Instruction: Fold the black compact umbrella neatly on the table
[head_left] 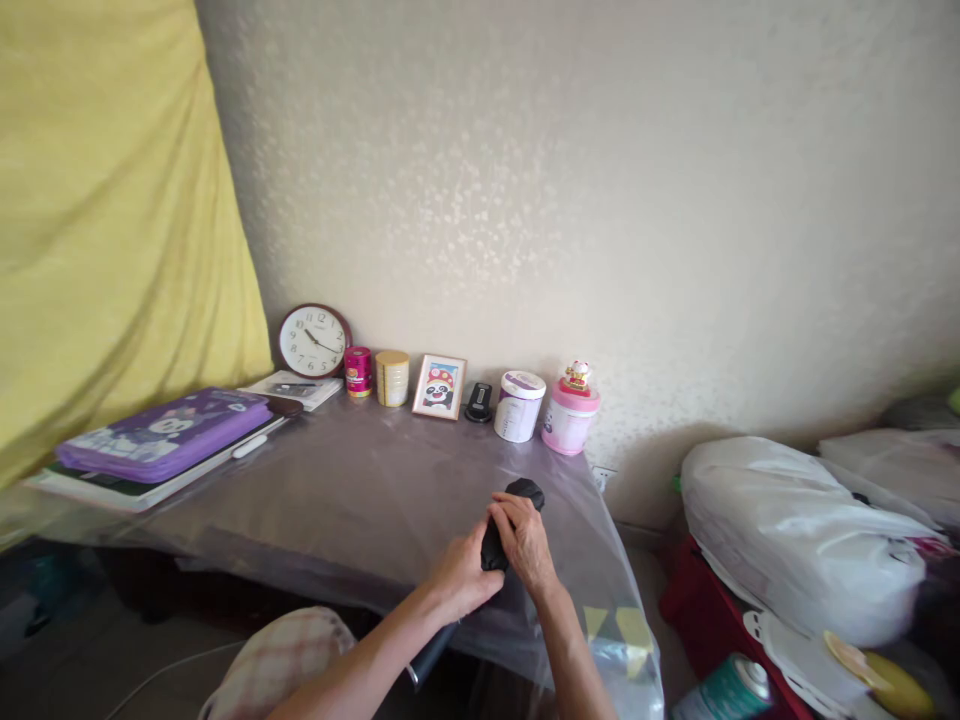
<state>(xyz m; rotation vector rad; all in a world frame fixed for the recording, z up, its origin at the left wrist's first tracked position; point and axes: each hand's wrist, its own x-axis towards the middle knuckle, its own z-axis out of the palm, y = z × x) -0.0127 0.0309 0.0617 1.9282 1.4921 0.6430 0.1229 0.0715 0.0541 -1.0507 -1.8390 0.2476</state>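
Both of my hands are closed around a black object [517,497] over the near right part of a table [352,490] covered with clear plastic film. My left hand [465,575] grips its lower part, from which a dark handle-like end [431,655] sticks out below my wrist. My right hand [525,540] wraps the middle. The rounded black top pokes out above my fingers. I cannot make out what the object is.
Along the wall stand a round clock [313,341], a pink tin [358,371], a yellow tin [391,377], a panda picture frame [439,387], a white jar [519,405] and a pink jar [569,416]. A purple case [165,432] lies left. White bags [795,530] pile up right.
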